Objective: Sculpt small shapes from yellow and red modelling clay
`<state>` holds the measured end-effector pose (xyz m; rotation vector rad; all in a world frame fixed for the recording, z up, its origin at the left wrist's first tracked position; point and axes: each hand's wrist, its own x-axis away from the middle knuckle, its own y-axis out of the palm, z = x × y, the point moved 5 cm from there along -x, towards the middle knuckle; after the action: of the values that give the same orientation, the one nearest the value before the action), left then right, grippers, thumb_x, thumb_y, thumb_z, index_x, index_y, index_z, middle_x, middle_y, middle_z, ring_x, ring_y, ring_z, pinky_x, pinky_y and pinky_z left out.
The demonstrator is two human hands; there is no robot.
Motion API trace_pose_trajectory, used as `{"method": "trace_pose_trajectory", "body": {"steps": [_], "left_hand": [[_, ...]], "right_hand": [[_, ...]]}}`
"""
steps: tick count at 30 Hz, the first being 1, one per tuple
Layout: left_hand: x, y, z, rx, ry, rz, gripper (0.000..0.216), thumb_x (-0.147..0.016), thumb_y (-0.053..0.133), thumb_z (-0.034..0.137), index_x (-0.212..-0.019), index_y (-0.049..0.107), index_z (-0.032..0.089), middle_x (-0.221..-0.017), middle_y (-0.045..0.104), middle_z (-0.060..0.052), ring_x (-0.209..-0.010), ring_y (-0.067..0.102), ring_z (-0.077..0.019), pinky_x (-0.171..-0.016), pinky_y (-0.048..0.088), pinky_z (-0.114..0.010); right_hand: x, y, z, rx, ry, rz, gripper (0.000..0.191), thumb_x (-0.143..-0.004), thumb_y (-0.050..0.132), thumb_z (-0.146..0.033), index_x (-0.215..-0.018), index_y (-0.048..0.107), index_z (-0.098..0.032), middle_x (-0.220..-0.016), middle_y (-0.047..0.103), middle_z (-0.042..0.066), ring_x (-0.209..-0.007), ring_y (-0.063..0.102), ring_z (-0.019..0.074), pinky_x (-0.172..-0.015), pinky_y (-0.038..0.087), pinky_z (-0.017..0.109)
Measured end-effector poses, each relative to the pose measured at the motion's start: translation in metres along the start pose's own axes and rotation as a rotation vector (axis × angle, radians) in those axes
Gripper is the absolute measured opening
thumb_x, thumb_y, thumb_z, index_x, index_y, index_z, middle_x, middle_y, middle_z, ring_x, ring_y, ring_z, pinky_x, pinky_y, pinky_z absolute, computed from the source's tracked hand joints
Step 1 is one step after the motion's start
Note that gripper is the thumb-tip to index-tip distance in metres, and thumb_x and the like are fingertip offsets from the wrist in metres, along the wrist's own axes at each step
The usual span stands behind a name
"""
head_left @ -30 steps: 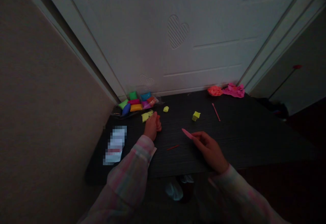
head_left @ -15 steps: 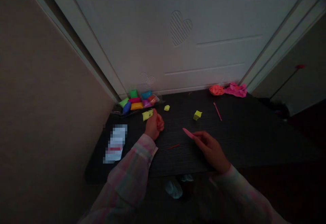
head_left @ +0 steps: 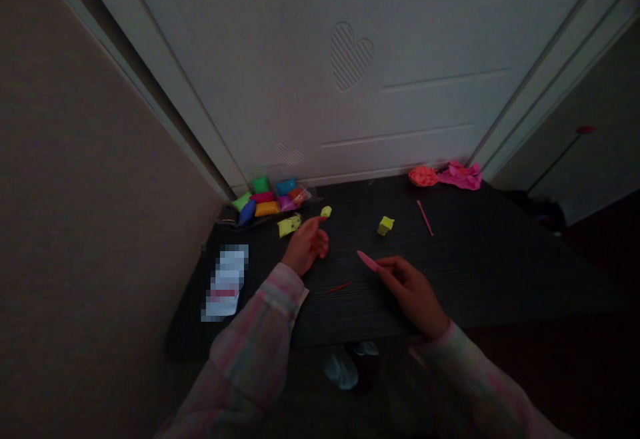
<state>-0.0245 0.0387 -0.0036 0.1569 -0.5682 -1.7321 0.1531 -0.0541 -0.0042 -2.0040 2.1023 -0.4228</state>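
My left hand (head_left: 306,246) is empty, its index finger stretched toward a small pale-yellow lump (head_left: 326,212), the other fingers loosely curled. Whether the fingertip touches the lump cannot be told. Just left of that hand lies a yellow packet (head_left: 288,226) with dark marks. Between thumb and fingers, my right hand (head_left: 407,289) grips a pink plastic clay knife (head_left: 367,260), its blade pointing up and left over the table. Beyond this hand sits a yellow clay cube (head_left: 385,226). A thin red stick (head_left: 340,287) rests between the two hands.
Several coloured clay packets (head_left: 267,208) lie in clear plastic at the back left. A white sheet (head_left: 227,282), partly pixelated, is on the left. A pink tool (head_left: 425,218) and crumpled pink items (head_left: 460,176) lie on the right of the dark table (head_left: 500,259), against a white door (head_left: 280,59).
My left hand has moved slightly right, off the yellow packet, and its index finger has stretched out. My right hand holds the knife in nearly the same place.
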Motion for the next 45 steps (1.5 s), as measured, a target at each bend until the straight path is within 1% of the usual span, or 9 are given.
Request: {"method": "trace_pose_trajectory", "body": {"steps": [4,7,12,17,20,25,33,38,45], "left_hand": [[-0.0009,-0.0028,0.0005,0.010,0.031,0.029,0.028,-0.059,0.068,0.022,-0.083,0.054,0.015,-0.062,0.058,0.002,-0.037,0.044,-0.0033,-0.031,0.026,-0.014],[-0.0007,-0.0051,0.0010,0.036,0.039,0.054,0.021,-0.064,0.064,0.031,-0.064,0.052,0.014,-0.039,0.041,0.008,-0.028,0.026,-0.0004,-0.030,0.015,-0.013],[0.0001,-0.0059,0.0028,0.178,0.005,0.010,0.051,-0.074,0.042,0.053,-0.040,0.031,0.016,-0.029,0.019,0.008,-0.025,0.018,-0.0022,-0.031,0.014,-0.016],[-0.0005,0.0005,0.0039,0.254,0.013,-0.078,0.008,-0.071,0.052,0.022,-0.067,0.050,0.016,-0.048,0.047,0.003,-0.042,0.044,-0.0063,-0.039,0.029,-0.016],[-0.0017,0.0010,0.0023,0.239,0.027,-0.028,0.026,-0.066,0.054,0.005,-0.087,0.048,0.021,-0.075,0.058,-0.001,-0.055,0.050,-0.0070,-0.044,0.033,-0.016],[-0.0039,-0.0032,-0.0001,0.199,0.018,0.052,0.013,-0.078,0.048,0.022,-0.087,0.052,0.013,-0.061,0.049,0.001,-0.041,0.035,-0.0020,-0.036,0.024,-0.013],[-0.0014,-0.0048,0.0005,0.142,-0.044,0.027,0.056,-0.073,0.031,0.062,-0.044,0.039,0.015,-0.032,0.024,0.006,-0.028,0.023,-0.0037,-0.031,0.016,-0.015],[-0.0013,-0.0056,0.0011,0.046,-0.020,0.077,0.048,-0.070,0.045,0.057,-0.047,0.042,0.014,-0.046,0.050,0.000,-0.042,0.049,-0.0083,-0.033,0.026,-0.016],[-0.0016,-0.0053,-0.0005,0.018,0.015,0.024,0.027,-0.069,0.058,0.040,-0.068,0.052,0.014,-0.034,0.034,0.010,-0.025,0.022,-0.0009,-0.029,0.012,-0.013]], "right_hand": [[0.0000,-0.0003,-0.0014,0.003,-0.014,0.004,0.022,-0.076,0.047,-0.036,-0.086,0.056,-0.018,-0.070,0.057,0.000,-0.062,0.052,0.0127,-0.056,0.038,0.024],[0.0002,-0.0007,-0.0021,0.023,-0.019,0.007,0.023,-0.076,0.047,-0.037,-0.085,0.056,-0.018,-0.069,0.057,0.000,-0.064,0.053,0.0129,-0.057,0.039,0.024],[0.0004,-0.0002,-0.0006,0.021,-0.018,-0.008,0.024,-0.076,0.047,-0.038,-0.086,0.056,-0.018,-0.072,0.058,0.000,-0.066,0.053,0.0134,-0.059,0.039,0.024],[0.0002,-0.0001,-0.0003,0.012,-0.015,-0.009,0.023,-0.076,0.047,-0.037,-0.086,0.055,-0.018,-0.070,0.057,0.000,-0.064,0.053,0.0128,-0.058,0.039,0.024],[0.0004,-0.0006,-0.0016,0.021,-0.007,-0.001,0.023,-0.076,0.047,-0.037,-0.085,0.055,-0.018,-0.070,0.057,0.000,-0.064,0.053,0.0130,-0.057,0.039,0.024],[0.0003,0.0000,-0.0017,0.024,-0.005,-0.013,0.023,-0.076,0.046,-0.036,-0.087,0.055,-0.018,-0.071,0.057,0.000,-0.065,0.053,0.0131,-0.059,0.039,0.024],[-0.0004,0.0002,-0.0005,0.033,-0.009,-0.005,0.024,-0.076,0.046,-0.038,-0.087,0.055,-0.018,-0.070,0.056,0.000,-0.064,0.052,0.0131,-0.058,0.039,0.025],[-0.0003,-0.0006,-0.0025,0.030,-0.006,0.000,0.023,-0.076,0.047,-0.036,-0.086,0.055,-0.018,-0.071,0.057,0.001,-0.065,0.053,0.0135,-0.059,0.039,0.025],[-0.0002,0.0008,0.0006,0.005,-0.025,-0.007,0.024,-0.076,0.047,-0.037,-0.087,0.055,-0.018,-0.072,0.058,0.001,-0.065,0.053,0.0133,-0.059,0.040,0.025]]}}
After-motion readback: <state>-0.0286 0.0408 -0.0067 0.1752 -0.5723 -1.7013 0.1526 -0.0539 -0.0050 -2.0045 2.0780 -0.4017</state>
